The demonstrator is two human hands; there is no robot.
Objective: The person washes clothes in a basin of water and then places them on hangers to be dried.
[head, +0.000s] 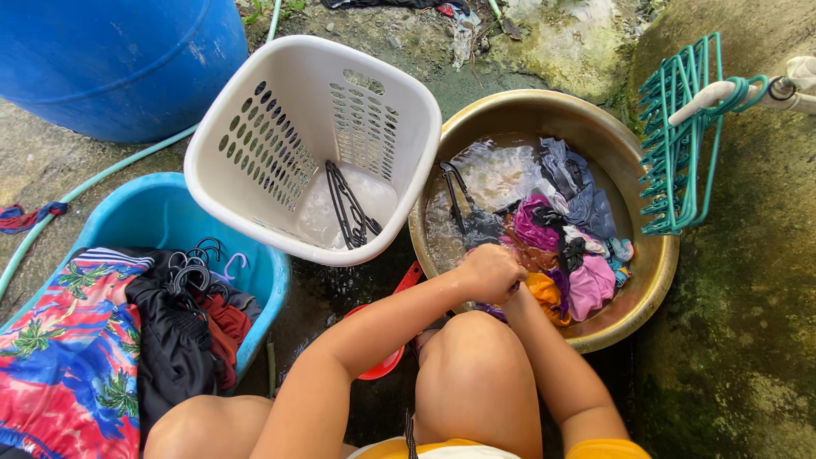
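Left hand (pixel 490 274): clenched into a fist at the near rim of the brass basin (pixel 654 280), at roughly 7 o'clock on that basin; it appears to grip wet cloth, though the piece itself is hidden under the knuckles. Right hand: concealed beneath the left fist, only its forearm showing; whether it is clenched or released cannot be told.

Soaking laundry (pixel 561 234): lies in the water of the basin, bunched toward 4 o'clock; pink, purple, orange and grey pieces are tangled together, with a dark hanger (pixel 456 194) submerged at 9 o'clock.

Handling judgement: the cloth is soft and limp, probably heavy with water and slippery if soapy; take a bunched fold near the edge of one piece, not a loose corner; expect neighbouring pieces and the hanger to snag.

Surroundings: white perforated basket (pixel 255 144) tilted at 10 o'clock from the hands, black hangers inside; blue tub (pixel 272 280) at 9 o'clock with patterned and dark garments; red scoop (pixel 382 361) just below the left forearm; teal hangers (pixel 676 144) hung on a pipe at 2 o'clock.
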